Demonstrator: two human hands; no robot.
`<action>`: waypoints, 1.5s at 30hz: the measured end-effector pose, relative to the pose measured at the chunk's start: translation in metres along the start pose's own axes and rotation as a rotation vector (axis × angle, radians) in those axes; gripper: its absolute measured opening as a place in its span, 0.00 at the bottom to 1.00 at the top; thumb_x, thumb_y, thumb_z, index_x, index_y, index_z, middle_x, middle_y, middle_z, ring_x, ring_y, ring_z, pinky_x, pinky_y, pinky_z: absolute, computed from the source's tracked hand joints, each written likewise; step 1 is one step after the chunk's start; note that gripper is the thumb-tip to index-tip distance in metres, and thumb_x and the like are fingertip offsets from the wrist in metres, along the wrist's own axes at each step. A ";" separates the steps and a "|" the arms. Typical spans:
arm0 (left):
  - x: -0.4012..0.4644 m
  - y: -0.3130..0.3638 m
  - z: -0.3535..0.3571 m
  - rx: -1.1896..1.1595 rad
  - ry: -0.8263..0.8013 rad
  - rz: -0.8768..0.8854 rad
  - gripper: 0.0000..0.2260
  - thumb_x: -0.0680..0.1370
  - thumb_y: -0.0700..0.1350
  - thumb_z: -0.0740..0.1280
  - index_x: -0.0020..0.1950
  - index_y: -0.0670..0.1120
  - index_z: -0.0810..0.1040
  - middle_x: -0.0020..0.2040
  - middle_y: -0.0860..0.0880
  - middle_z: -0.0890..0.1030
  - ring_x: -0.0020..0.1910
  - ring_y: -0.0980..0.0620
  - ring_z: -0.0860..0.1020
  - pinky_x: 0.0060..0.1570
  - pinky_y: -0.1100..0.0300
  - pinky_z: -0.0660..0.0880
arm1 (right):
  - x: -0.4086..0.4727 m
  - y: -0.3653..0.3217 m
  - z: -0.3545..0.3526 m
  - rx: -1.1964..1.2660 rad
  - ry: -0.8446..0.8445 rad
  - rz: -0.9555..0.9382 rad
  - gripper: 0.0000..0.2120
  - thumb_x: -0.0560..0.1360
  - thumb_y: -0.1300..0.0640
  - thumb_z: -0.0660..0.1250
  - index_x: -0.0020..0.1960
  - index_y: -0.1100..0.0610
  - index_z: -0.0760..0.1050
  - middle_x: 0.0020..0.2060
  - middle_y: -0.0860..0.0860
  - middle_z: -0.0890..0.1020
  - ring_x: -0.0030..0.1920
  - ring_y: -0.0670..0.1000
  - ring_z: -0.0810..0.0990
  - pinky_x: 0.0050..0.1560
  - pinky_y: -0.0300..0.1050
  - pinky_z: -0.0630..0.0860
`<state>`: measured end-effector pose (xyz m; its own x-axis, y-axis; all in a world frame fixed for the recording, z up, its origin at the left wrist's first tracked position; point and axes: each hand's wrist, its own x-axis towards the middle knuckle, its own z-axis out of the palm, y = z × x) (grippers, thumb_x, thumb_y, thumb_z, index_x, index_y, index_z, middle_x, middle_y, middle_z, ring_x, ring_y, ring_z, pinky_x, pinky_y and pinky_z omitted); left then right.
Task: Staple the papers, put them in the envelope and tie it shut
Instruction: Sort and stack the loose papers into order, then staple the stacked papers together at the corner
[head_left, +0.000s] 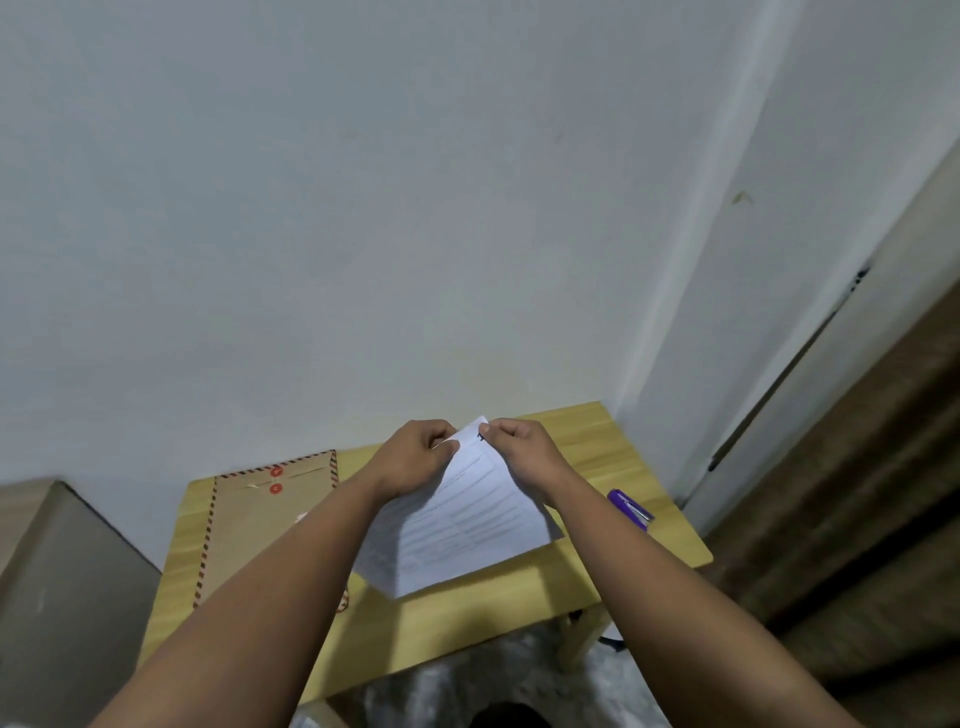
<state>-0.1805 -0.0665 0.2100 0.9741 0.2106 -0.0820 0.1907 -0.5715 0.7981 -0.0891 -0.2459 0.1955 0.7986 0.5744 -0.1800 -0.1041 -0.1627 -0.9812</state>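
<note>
Head view, near to far: 2 bare forearms reach out from the bottom edge over the small yellow wooden table (457, 634); the sheaf of white printed paper sheets (467, 519) is lifted off the tabletop, tilted, near edge hanging free above the wood; left hand (415, 462) and right hand (524, 452) both pinch the far top corner, thumbs and fingertips clenched on the sheets, hands almost touching; a small dark mark shows at that corner, cannot tell if it is a staple or print.

Judgement: step in hand is squaring up the sheets at the corner, before or just after stapling; to do it well, keep 1 hand pinching the corner so the sheets do not fan, align the edges flush, then free the right hand for the purple stapler-like tool (630, 509) lying on the table just right of the right forearm; staple close to the corner, not over the text.

Further back left: the brown kraft envelope with striped border and red string-tie discs (249, 525) lies flat, partly under the left forearm; not yet used.

Count: 2 hands; 1 sheaf, sheet number unclear; 1 envelope; 2 red discs; 1 purple tool; 1 table.
</note>
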 end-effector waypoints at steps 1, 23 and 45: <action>0.003 0.001 0.002 0.000 0.000 0.010 0.08 0.81 0.45 0.65 0.47 0.46 0.83 0.43 0.49 0.84 0.40 0.53 0.77 0.44 0.56 0.72 | 0.002 0.002 -0.003 0.004 0.011 0.003 0.13 0.80 0.51 0.69 0.43 0.57 0.85 0.40 0.55 0.85 0.39 0.52 0.82 0.44 0.48 0.78; 0.166 -0.027 0.137 0.221 -0.271 -0.127 0.19 0.83 0.38 0.62 0.73 0.48 0.78 0.68 0.47 0.82 0.66 0.45 0.79 0.58 0.59 0.72 | 0.117 0.131 -0.177 -0.299 0.027 0.450 0.12 0.77 0.57 0.73 0.57 0.63 0.82 0.45 0.56 0.85 0.39 0.51 0.83 0.40 0.46 0.79; 0.213 -0.071 0.203 0.305 -0.148 -0.335 0.20 0.82 0.43 0.62 0.73 0.57 0.75 0.52 0.50 0.86 0.48 0.43 0.81 0.38 0.57 0.67 | 0.175 0.223 -0.280 -0.079 0.061 0.753 0.25 0.67 0.48 0.81 0.58 0.57 0.77 0.50 0.57 0.87 0.40 0.52 0.83 0.35 0.44 0.76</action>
<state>0.0385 -0.1421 0.0140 0.8557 0.3200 -0.4066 0.5022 -0.7028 0.5038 0.1938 -0.4064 -0.0356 0.5600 0.2407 -0.7927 -0.5932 -0.5515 -0.5865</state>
